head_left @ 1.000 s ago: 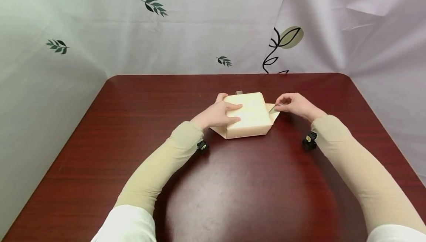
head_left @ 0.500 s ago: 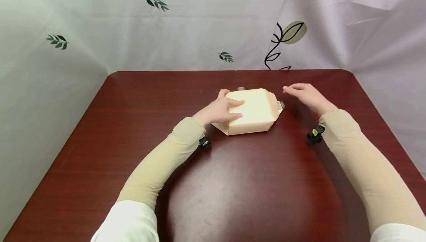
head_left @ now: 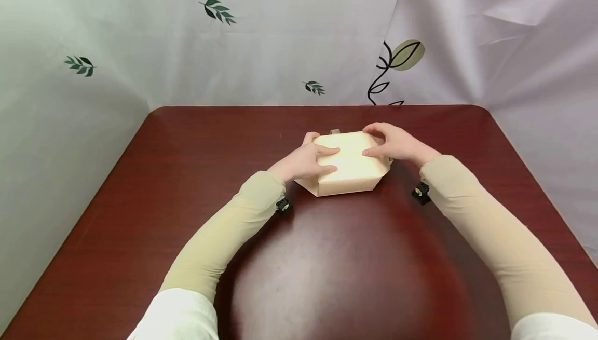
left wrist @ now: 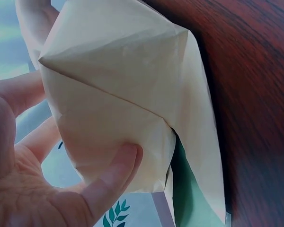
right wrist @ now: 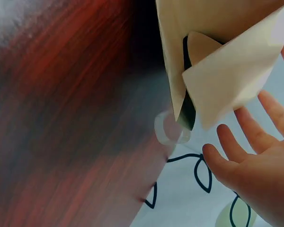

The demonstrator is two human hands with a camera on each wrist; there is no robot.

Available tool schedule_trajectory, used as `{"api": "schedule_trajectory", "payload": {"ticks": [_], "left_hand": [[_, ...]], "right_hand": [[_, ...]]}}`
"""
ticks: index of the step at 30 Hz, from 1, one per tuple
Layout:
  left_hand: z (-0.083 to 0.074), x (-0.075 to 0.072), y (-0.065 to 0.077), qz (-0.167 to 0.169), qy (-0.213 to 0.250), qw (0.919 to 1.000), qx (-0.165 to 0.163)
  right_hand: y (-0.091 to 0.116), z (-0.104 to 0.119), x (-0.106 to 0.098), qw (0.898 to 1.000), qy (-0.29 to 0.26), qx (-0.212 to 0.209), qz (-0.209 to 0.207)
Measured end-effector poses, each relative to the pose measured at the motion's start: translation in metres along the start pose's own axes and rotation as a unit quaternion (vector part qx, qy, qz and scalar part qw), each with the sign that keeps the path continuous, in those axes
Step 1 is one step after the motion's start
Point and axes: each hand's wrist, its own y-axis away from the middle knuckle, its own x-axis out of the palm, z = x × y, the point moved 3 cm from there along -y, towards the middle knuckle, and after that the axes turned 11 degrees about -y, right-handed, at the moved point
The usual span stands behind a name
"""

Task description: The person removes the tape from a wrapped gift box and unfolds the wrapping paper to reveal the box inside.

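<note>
A box-shaped parcel in cream wrapping paper lies on the table. My left hand holds its left end, with digits on the top face and one at the far corner. The left wrist view shows the left thumb pressing folded paper, below which a flap with a green inner side hangs loose. My right hand holds the right end, its thumb on top and fingers over the far edge. In the right wrist view, its fingers reach the folded end paper; a clear strip curls off the flap.
The parcel rests on a dark red wooden table toward its far side. A small clear tab sticks up behind the parcel. A white curtain with leaf prints hangs beyond the table's back edge.
My right hand let go of the right end flap, lifted away to the right, then came back onto the parcel's top and far edge. The right end paper is folded inward. My left hand stays put.
</note>
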Motion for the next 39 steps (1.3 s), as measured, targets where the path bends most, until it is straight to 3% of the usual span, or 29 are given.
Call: {"api": "schedule_trajectory", "payload": {"ticks": [12,16,22,27,34,39], "left_hand": [[0.011,0.008,0.008,0.008,0.0,0.9999,0.011],[0.017,0.003,0.009,0.004,0.008,0.9999,0.015],[0.031,-0.011,0.009,-0.037,0.017,0.9986,-0.033],[0.041,-0.014,0.009,-0.035,0.035,0.9964,-0.069],[0.045,-0.017,0.008,-0.081,0.044,0.9927,-0.078],[0.046,-0.02,0.01,-0.093,0.049,0.9907,-0.086]], "right_hand": [[-0.01,-0.002,0.007,0.999,0.001,0.036,0.031],[-0.009,-0.001,0.007,0.999,-0.003,0.039,0.027],[-0.008,0.003,0.003,0.999,0.008,0.041,0.022],[-0.008,0.006,0.0,0.999,0.044,0.024,0.01],[-0.009,0.007,-0.001,0.996,0.081,-0.015,-0.021],[-0.009,0.009,-0.003,0.993,0.106,-0.034,-0.026]]}}
